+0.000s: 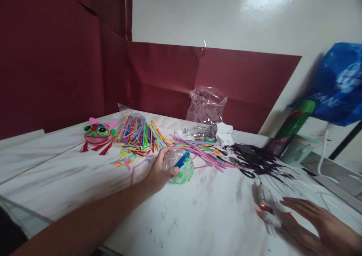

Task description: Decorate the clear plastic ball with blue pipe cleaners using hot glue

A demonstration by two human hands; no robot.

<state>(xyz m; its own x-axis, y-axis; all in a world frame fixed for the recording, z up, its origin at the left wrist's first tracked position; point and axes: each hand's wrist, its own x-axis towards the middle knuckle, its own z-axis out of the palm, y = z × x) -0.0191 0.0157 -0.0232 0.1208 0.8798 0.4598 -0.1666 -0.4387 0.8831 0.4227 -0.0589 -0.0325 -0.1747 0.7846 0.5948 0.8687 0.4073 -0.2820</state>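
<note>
My left hand (161,170) is closed around a clear, rounded plastic piece (185,173) with bright green edging and a blue strip across it. It is held just above the middle of the table. At the right, my right hand (319,220) has its fingers stretched out and nothing in them, slightly blurred. Just left of those fingers a whitish glue gun (264,199) with a glowing red light lies on the table. Behind the plastic piece, loose colourful pipe cleaners (200,152) are spread out. Black-handled scissors (247,173) lie farther back.
A mask-like face (97,135) with pink ears and red tassels sits at the left, beside a bag of pipe cleaners (132,129). Clear plastic wrapping (206,105) stands at the back. Dark purple strands (261,159), a pale green cup (299,150) and a blue bag (339,84) are at the right.
</note>
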